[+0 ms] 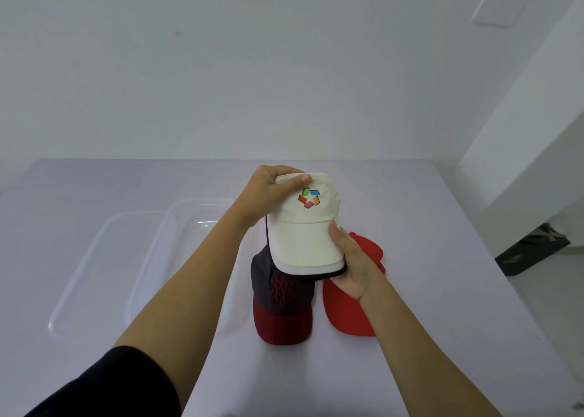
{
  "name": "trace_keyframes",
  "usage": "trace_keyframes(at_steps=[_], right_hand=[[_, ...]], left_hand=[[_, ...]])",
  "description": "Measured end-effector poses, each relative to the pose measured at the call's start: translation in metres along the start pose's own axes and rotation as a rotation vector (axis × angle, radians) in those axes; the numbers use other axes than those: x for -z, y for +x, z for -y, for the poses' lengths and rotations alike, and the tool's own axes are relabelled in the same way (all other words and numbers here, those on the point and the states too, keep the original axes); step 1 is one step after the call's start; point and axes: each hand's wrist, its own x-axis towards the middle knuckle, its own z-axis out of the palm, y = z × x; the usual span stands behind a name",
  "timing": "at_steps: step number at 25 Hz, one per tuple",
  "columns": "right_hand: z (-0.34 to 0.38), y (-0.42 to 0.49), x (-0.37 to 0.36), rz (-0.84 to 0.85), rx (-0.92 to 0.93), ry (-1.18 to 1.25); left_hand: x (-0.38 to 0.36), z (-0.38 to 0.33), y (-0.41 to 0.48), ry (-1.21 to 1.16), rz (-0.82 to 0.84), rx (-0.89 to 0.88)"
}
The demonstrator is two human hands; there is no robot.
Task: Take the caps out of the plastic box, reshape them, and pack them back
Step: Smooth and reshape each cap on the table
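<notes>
I hold a cream cap (303, 236) with a multicoloured logo above the table. My left hand (271, 195) grips the top of its crown. My right hand (354, 261) holds the right edge of its brim from below. Under it, on the table, lies a dark grey cap with a maroon brim (282, 309). A bright red cap (347, 309) lies to its right, partly hidden by my right hand. The clear plastic box (189, 227) stands at the left of the caps, with nothing visible in it.
A clear plastic lid (91, 277) lies flat to the left of the box. The lilac table (442, 290) ends at a white wall behind. A dark object (531, 249) sits on the floor beyond the table's right edge.
</notes>
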Motion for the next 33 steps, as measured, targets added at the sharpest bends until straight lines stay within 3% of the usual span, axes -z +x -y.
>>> trace_keyframes(at_steps=[4, 8, 10, 12, 14, 17, 20, 27, 33], right_hand=[[0.005, 0.001, -0.002, -0.016, 0.046, 0.048], [0.005, 0.005, -0.004, -0.071, 0.088, 0.046], [0.004, 0.006, 0.000, -0.082, 0.130, 0.073], [0.004, 0.007, 0.001, -0.081, 0.162, 0.134], [0.004, 0.010, -0.002, -0.085, 0.170, 0.164], [0.004, 0.012, -0.005, -0.047, 0.170, 0.186], [0.000, 0.007, -0.015, 0.036, 0.142, 0.338], [-0.008, -0.002, -0.027, -0.057, 0.072, 0.450], [-0.009, -0.006, -0.016, -0.059, 0.072, 0.499]], left_hand=[[-0.006, 0.013, 0.000, -0.040, -0.121, 0.051], [-0.014, 0.023, -0.014, -0.249, -0.205, 0.353], [-0.013, 0.029, -0.026, -0.377, -0.164, 0.510], [-0.016, 0.043, -0.036, -0.453, -0.009, 0.613], [-0.022, 0.057, -0.043, -0.635, 0.105, 0.599], [-0.027, 0.060, -0.043, -0.928, 0.074, 0.475], [-0.030, 0.056, -0.042, -1.046, 0.028, 0.381], [-0.030, 0.051, -0.040, -0.847, -0.036, 0.455], [-0.019, 0.047, -0.045, -0.469, 0.083, 0.425]])
